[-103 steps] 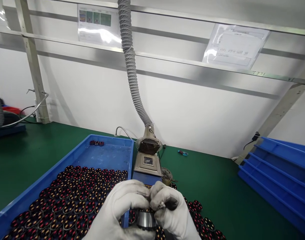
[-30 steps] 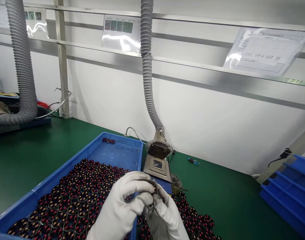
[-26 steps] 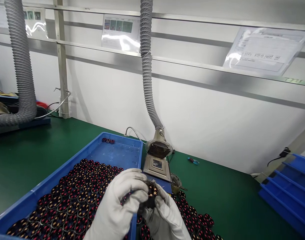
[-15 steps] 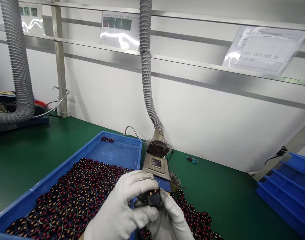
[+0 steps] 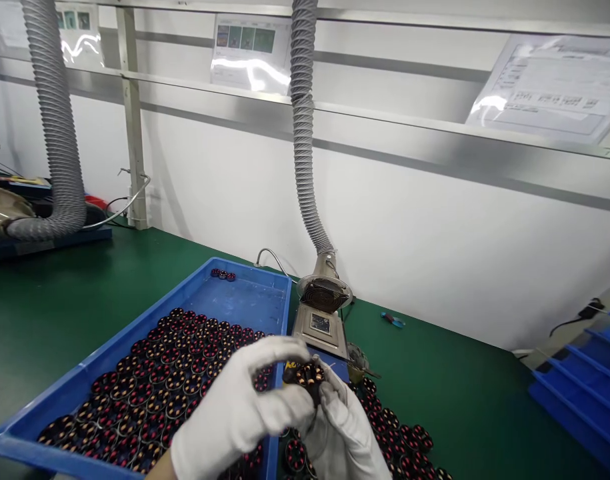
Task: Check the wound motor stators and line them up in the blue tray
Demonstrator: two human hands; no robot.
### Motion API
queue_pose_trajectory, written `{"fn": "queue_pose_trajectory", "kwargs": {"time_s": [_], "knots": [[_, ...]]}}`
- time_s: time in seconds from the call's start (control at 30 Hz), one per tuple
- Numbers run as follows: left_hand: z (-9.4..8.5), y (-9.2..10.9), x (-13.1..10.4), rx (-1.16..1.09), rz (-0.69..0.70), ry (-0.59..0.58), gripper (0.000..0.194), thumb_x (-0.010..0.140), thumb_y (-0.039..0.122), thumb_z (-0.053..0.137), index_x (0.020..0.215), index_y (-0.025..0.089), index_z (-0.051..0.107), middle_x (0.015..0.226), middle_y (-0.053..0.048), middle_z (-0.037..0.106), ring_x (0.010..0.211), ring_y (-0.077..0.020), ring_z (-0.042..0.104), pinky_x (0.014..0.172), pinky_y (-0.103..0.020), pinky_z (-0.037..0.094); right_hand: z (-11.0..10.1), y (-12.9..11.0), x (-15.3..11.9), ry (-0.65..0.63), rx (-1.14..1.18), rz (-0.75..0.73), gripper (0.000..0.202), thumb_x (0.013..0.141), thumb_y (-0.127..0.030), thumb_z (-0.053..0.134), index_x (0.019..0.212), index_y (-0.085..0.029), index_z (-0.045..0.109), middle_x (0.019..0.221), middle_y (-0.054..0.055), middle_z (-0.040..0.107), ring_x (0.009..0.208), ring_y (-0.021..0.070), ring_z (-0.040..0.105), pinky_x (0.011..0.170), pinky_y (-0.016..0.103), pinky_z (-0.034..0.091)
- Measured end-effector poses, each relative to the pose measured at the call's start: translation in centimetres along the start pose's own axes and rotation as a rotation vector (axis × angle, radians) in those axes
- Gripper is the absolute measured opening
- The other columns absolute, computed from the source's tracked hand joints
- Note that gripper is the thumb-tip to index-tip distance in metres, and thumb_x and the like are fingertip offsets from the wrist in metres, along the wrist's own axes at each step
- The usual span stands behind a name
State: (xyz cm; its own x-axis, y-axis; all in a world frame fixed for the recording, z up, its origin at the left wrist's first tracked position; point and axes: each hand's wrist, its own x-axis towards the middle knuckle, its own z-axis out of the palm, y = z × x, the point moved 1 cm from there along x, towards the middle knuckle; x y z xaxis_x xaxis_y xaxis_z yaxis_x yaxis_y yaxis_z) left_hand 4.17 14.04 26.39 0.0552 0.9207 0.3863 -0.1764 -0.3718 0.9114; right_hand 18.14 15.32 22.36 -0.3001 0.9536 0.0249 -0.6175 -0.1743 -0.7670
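Observation:
Both hands wear white gloves. A round black part (image 5: 309, 377) with copper-coloured windings faces up between them. My right hand (image 5: 342, 420) grips it from the right, fingertips at its edge. My left hand (image 5: 249, 400) is curved around its left side, thumb and fingers apart, with a gap beside the part; whether a fingertip touches it is unclear. Left of the hands, a blue tray (image 5: 135, 327) holds rows of similar round parts (image 5: 159, 373) with red or copper-coloured windings. More such parts (image 5: 399, 440) lie on the green table at the right.
Beyond the hands stands a metal device (image 5: 321, 327) beneath a grey duct hose (image 5: 305, 133). A small blue-handled tool (image 5: 393, 320) lies on the green table (image 5: 445, 373). Blue stacked trays (image 5: 585, 393) are at the right; another hose (image 5: 55, 127) hangs at the left.
My left hand's fingers have opened away from the round part, which now shows its windings more fully. The whole view has shifted slightly, moving the scene rightward.

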Motion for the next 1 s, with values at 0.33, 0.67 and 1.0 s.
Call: {"fn": "queue_pose_trajectory", "kwargs": {"time_s": [0.33, 0.67, 1.0], "knots": [[-0.5, -1.0, 0.1, -0.080, 0.027, 0.148, 0.018, 0.066, 0.019, 0.062, 0.082, 0.019, 0.069, 0.088, -0.005, 0.070, 0.083, -0.0205, 0.065, 0.073, -0.027, 0.054, 2.2, -0.4, -2.0, -0.035, 0.220, 0.075, 0.027, 0.065, -0.033, 0.078, 0.089, -0.022, 0.073, 0.087, 0.005, 0.075, 0.071, 0.0163, 0.069, 0.070, 0.029, 0.054], [0.6, -0.8, -0.1, -0.054, 0.040, -0.129, 0.026, 0.058, 0.012, 0.073, 0.081, 0.025, 0.073, 0.095, -0.004, 0.069, 0.087, -0.0196, 0.063, 0.082, -0.027, 0.050, 1.7, 0.3, -1.9, 0.000, 0.209, 0.094, 0.021, 0.066, -0.036, 0.076, 0.084, -0.027, 0.072, 0.091, 0.000, 0.074, 0.078, 0.0166, 0.067, 0.076, 0.034, 0.053], [-0.7, -0.1, 0.2, -0.183, -0.069, 0.096, 0.013, 0.060, 0.023, 0.066, 0.072, 0.018, 0.070, 0.087, -0.007, 0.070, 0.086, -0.0252, 0.063, 0.074, -0.033, 0.053, 2.6, -0.6, -2.4, -0.057, 0.171, 0.122, 0.024, 0.066, -0.035, 0.077, 0.086, -0.021, 0.074, 0.083, 0.005, 0.076, 0.068, 0.0148, 0.070, 0.065, 0.024, 0.054]]}}
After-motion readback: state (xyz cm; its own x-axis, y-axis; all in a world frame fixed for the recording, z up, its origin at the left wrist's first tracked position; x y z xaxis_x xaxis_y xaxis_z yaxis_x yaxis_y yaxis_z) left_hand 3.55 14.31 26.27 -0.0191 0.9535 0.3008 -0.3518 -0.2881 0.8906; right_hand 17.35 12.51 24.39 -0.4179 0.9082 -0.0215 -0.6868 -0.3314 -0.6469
